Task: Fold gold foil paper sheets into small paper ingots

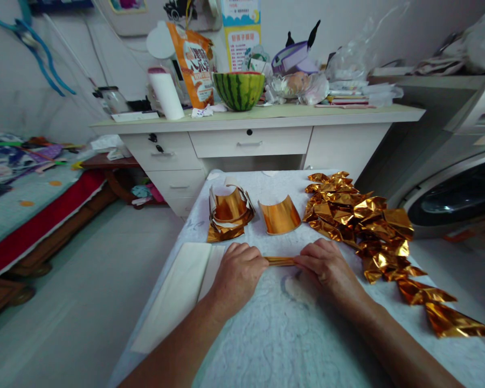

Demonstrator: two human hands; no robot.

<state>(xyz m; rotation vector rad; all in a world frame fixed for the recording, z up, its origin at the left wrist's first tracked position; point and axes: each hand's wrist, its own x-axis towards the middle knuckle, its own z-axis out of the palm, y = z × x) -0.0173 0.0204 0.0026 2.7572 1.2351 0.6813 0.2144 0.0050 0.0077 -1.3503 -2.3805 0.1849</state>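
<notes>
A narrow gold foil strip [281, 261] is stretched level between my two hands, low over the cloth-covered table. Its left end is gripped by my left hand [242, 272], fingers curled closed. My right hand [325, 264] pinches the other end. Just beyond them lies a curved gold sheet [281, 215], and left of it a curled stack of gold sheets with white edges [230, 210]. Folded gold foil pieces [347, 215] form a long pile on the right. White paper [178, 291] lies beside my left forearm.
A white desk [250, 141] stands behind the table [267, 345], bearing a halved watermelon [239, 90], an orange bag [194, 67] and a white roll [166, 94]. A washing machine [456, 156] is at the right, a bed [36, 205] at the left.
</notes>
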